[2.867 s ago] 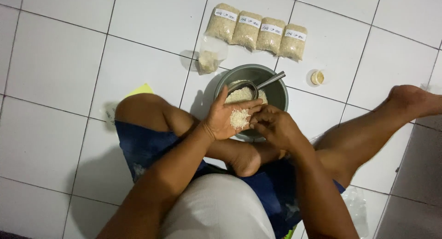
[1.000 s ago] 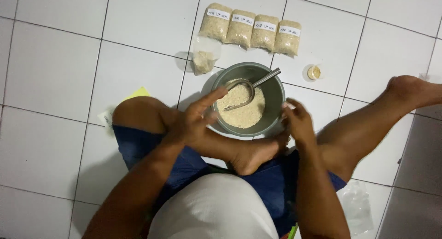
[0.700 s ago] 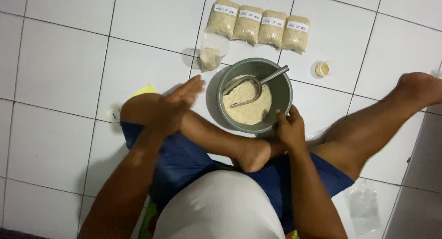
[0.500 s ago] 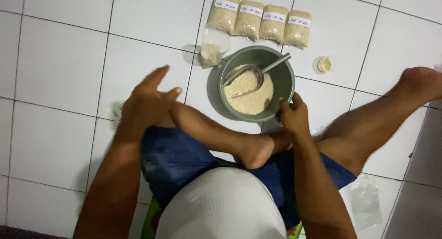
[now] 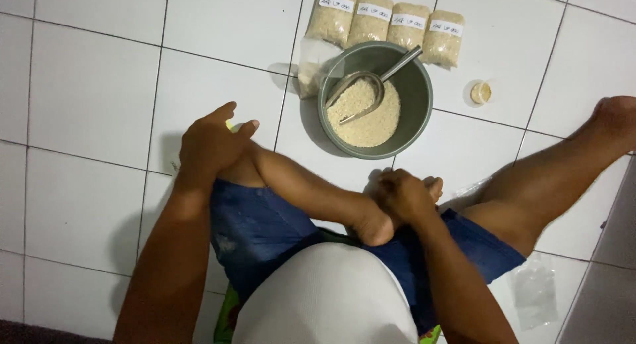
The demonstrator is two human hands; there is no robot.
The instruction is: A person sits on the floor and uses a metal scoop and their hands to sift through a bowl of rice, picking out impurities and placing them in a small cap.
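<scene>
On the white tiled floor [image 5: 93, 86] sits a grey bowl [image 5: 419, 86] of rice with a metal scoop [image 5: 361, 92] lying in it. Four filled bags of rice [image 5: 387, 23] lie in a row just behind the bowl, and a small clear bag [image 5: 310, 69] leans beside it. The left hand [image 5: 212, 142] rests on the bent knee, fingers loosely open, holding nothing. The right hand [image 5: 401, 195] is curled by the foot [image 5: 374, 221], near the bowl; I cannot tell if it holds anything.
</scene>
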